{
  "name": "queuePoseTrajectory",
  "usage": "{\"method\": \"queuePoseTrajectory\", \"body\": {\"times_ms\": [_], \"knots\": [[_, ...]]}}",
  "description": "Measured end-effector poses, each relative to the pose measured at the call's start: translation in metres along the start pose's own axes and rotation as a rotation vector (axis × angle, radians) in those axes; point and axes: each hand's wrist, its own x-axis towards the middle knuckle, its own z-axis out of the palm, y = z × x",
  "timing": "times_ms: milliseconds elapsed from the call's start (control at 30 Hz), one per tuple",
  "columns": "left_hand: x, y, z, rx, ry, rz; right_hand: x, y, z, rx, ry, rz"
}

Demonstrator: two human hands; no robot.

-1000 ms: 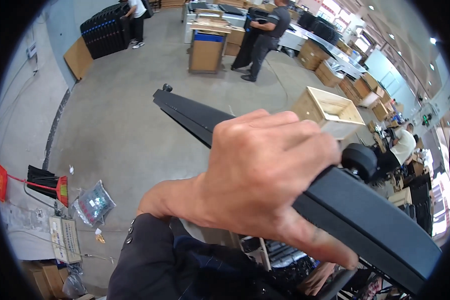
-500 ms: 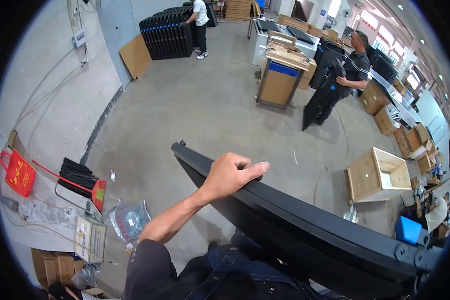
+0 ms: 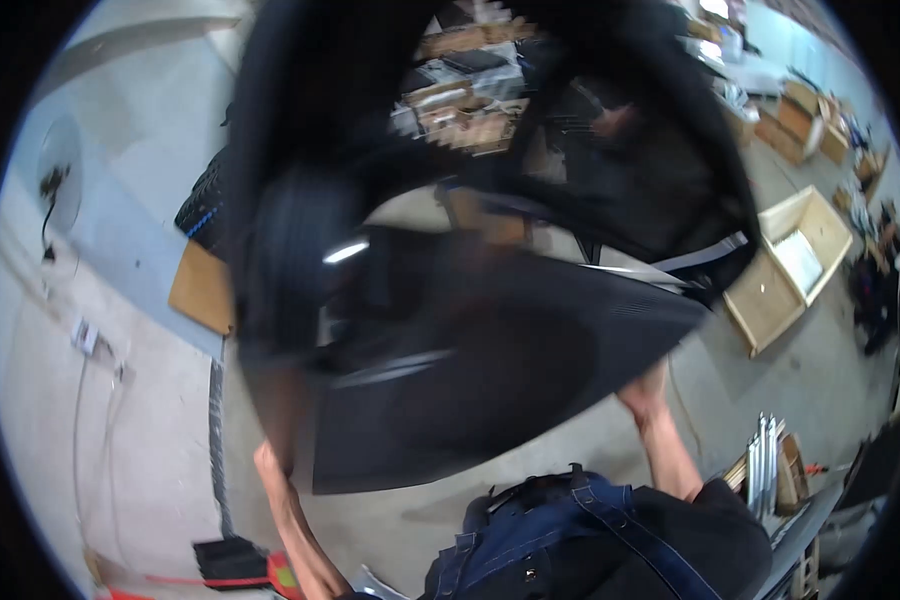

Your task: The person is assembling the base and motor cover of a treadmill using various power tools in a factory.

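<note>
Large black framed piece, motion-blurred, raised off the grey floor and filling the upper centre to middle of the frame; both hands have hold of it — left hand at its lower left side, right hand under its lower right edge, fingers mostly hidden or blurred, so how far they close cannot be told. Pale wall down the left, brown board against it; open wooden crate on the floor at right, silvery bars lower right.
</note>
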Motion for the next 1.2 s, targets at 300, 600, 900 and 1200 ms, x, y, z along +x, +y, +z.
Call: {"method": "queuePoseTrajectory", "body": {"times_ms": [300,600,900,1200], "knots": [[0.204,-0.22,0.149,0.092,-0.162,-0.103,0.275,0.123,-0.066,0.029,0.01,0.1],[0.273,-0.421,0.316,-0.312,-0.215,-0.626,0.492,0.076,-0.052,-0.42,0.074,0.479],[0.358,-0.531,0.612,-0.103,-0.475,-0.407,0.71,-0.051,-0.213,-0.608,0.051,0.233],[0.476,-0.591,0.789,-0.455,-0.493,-0.895,0.851,-0.094,-0.254,-0.656,0.431,0.271]]}}
